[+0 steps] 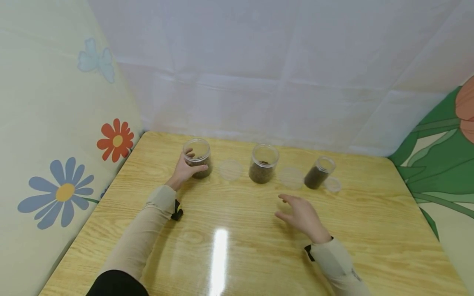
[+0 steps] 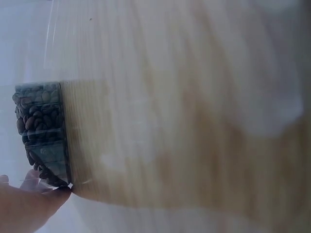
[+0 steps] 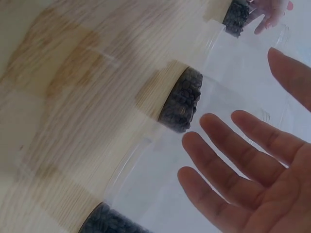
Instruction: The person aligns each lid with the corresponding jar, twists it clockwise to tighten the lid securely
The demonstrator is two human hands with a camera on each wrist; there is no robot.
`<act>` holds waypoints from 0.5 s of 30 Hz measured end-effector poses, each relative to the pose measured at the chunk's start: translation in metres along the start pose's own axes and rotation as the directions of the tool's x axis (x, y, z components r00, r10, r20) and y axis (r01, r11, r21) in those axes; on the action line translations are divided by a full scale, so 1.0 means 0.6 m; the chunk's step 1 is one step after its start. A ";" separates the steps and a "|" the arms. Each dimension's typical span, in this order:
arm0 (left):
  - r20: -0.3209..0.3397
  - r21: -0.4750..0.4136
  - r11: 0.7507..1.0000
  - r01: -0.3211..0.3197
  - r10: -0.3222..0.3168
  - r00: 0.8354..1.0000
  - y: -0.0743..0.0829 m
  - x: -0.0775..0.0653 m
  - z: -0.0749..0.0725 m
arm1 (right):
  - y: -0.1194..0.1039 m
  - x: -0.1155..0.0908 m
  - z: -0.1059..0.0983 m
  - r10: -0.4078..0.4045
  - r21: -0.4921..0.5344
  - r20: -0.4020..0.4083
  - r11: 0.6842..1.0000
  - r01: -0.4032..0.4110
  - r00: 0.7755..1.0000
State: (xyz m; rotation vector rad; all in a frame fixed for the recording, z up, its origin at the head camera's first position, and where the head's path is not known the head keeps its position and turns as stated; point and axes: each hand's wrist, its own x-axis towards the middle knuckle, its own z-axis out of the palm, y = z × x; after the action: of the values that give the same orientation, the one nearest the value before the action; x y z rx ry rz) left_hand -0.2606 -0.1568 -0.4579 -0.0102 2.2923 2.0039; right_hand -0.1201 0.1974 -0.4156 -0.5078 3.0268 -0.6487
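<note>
My left hand (image 1: pixel 184 169) grips a clear, lidless jar (image 1: pixel 198 149) at the left, thumb across its front and fingers behind. Dark brown beans (image 2: pixel 41 119) fill its lower part; the left wrist view catches a thumb at its base. A second open jar (image 1: pixel 262 170) with dark contents stands upright in the middle. Farther right is a narrower open jar (image 1: pixel 316 176), fuller with dark contents. My right hand (image 1: pixel 301 216) hovers over the table in front of the middle and right jars, with nothing in it. Its extended fingers (image 3: pixel 221 162) spread apart in the right wrist view.
Flat clear lids lie beside the jars: one lid (image 1: pixel 231 169) between left and middle, another lid (image 1: pixel 291 177) right of the middle jar, and a smaller lid (image 1: pixel 333 184) by the narrow jar. The wood-grain table (image 1: pixel 237 213) meets a white cloth (image 1: pixel 237 102) behind.
</note>
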 end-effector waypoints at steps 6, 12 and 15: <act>-0.002 -0.011 1.000 -0.016 0.016 1.000 -0.003 0.001 0.002 | -0.012 0.013 0.005 -0.039 0.037 -0.052 0.998 0.041 0.998; 0.009 -0.017 1.000 -0.024 0.024 1.000 -0.005 0.002 0.001 | -0.021 0.033 0.010 -0.110 0.061 -0.098 0.991 0.116 0.989; 0.007 -0.016 0.999 -0.028 0.028 1.000 -0.005 0.002 0.001 | -0.024 0.046 0.015 -0.147 0.064 -0.121 0.986 0.156 0.982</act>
State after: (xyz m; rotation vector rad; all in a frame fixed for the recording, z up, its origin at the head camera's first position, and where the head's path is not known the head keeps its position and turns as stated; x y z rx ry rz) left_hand -0.2616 -0.1566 -0.4613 0.0275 2.2848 2.0322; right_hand -0.1412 0.1729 -0.4161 -0.7286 3.0788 -0.8206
